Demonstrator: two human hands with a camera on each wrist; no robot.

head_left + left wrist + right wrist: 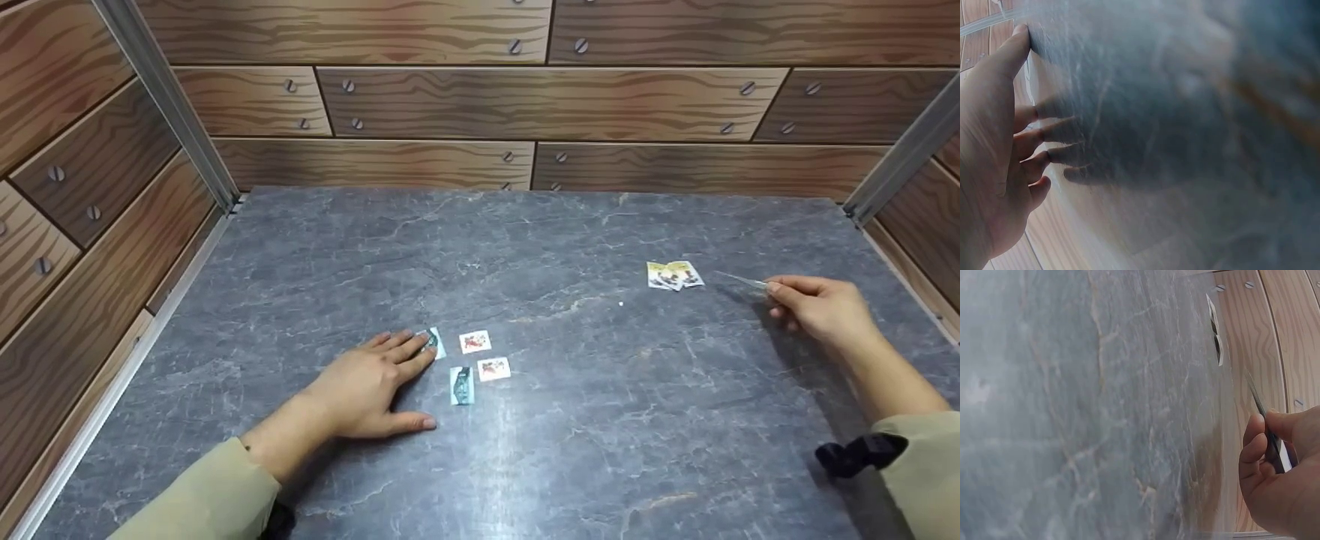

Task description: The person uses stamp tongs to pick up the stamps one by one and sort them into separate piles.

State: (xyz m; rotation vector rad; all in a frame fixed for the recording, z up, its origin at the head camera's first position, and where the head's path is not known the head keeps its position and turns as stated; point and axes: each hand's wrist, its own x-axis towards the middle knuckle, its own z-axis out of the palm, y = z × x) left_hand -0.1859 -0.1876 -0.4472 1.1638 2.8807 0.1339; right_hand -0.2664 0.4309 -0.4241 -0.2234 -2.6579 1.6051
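My left hand (367,386) rests palm down on the table with its fingers spread. Its fingertips lie over one edge of a teal stamp (437,343). A second teal stamp (462,385) and two white stamps with red pictures, one farther back (475,342) and one nearer (493,369), lie just right of that hand. Over at the right, my right hand (821,307) pinches a pair of slim metal tweezers (746,281) between thumb and fingers. The tweezers' tips point left, a short way from a few overlapping yellow and white stamps (675,275).
The grey marbled tabletop (570,435) spreads under everything, with a tiny white speck (621,304) on it. Wood-patterned panels (480,97) rise behind and at both sides. Metal posts, one on the left (169,105), stand at the back corners. A black wrist device (862,454) sits at the right sleeve.
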